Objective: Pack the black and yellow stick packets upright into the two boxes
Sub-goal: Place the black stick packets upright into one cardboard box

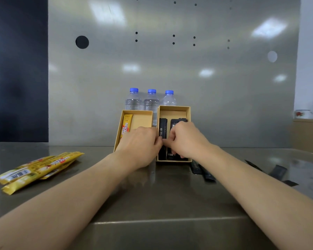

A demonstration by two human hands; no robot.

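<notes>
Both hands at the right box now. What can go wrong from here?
1. Left hand and right hand both work the black packets in the right box, which seems propped on the bottles; a hard push may shift it or topple them.
2. The left wrist lies over the left box and may knock its lone yellow packet.

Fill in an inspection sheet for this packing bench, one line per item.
Surface: steel table, shiny.
Job's things: left box holds one yellow packet; right box holds several black packets; loose yellow packets lie left, loose black packets right.
Clutter: three bottles behind the boxes.
Grippers: right hand pinches black packets in right box; left hand at that box's edge, grip unclear.
Cables: nothing seen.
Surroundings: steel panel with holes.
</notes>
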